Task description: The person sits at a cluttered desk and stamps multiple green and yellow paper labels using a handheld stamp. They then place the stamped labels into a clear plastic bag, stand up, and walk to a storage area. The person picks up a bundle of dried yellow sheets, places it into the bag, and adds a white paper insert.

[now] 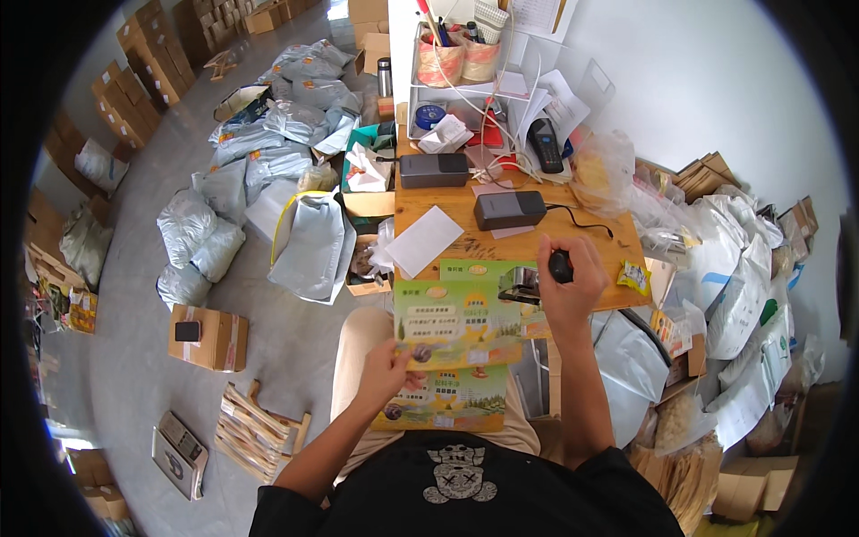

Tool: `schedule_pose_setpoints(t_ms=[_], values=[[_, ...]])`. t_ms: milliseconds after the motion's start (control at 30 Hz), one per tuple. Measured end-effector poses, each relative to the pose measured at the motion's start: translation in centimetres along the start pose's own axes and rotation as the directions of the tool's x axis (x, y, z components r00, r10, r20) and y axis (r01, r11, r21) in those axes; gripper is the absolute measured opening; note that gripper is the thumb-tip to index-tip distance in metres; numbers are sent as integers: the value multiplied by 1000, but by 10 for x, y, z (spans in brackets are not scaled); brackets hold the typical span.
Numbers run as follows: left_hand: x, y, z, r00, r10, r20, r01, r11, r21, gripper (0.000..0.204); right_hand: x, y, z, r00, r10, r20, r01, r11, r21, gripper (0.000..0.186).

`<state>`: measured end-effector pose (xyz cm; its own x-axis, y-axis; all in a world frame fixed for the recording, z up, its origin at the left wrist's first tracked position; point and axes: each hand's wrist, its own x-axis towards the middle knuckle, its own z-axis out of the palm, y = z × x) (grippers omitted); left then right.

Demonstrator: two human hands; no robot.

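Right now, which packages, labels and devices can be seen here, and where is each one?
Green-and-yellow flat package: held by left hand over the lap.
Second similar package: underneath, on the lap.
Black handheld scanner: in right hand.
Two dark grey box devices: on wooden desk.
Silver mailer bags: piled on floor, left.
Cardboard box: floor, lower left.

desk (447,234): bare wood, matt, visible grain | green printed pouches (461,318): glossy plastic film | small black device (560,266) in right hand (569,288): smooth black plastic | two grey boxes (508,209): matt plastic | white sheet (424,240) at desk's left edge: matt paper | floor mailer bags (313,243): shiny silver-grey plastic | box (208,337): brown cardboard
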<state>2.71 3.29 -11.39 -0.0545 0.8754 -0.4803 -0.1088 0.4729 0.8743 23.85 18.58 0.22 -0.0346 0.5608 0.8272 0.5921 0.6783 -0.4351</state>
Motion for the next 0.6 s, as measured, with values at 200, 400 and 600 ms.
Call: schedule_pose_setpoints(t_ms=[200,400,600], values=[[-45,-21,-27,986,-159,-42,162,984,75,19,-9,13,28,998,-56,41,55,998,15,14],[-60,-25,-48,1000,23,4,-14,441,897,24,-23,27,65,982,-127,141,121,991,53,16],[-19,24,-26,926,374,-47,-198,589,784,26,-32,29,73,984,-97,147,90,995,52,19]])
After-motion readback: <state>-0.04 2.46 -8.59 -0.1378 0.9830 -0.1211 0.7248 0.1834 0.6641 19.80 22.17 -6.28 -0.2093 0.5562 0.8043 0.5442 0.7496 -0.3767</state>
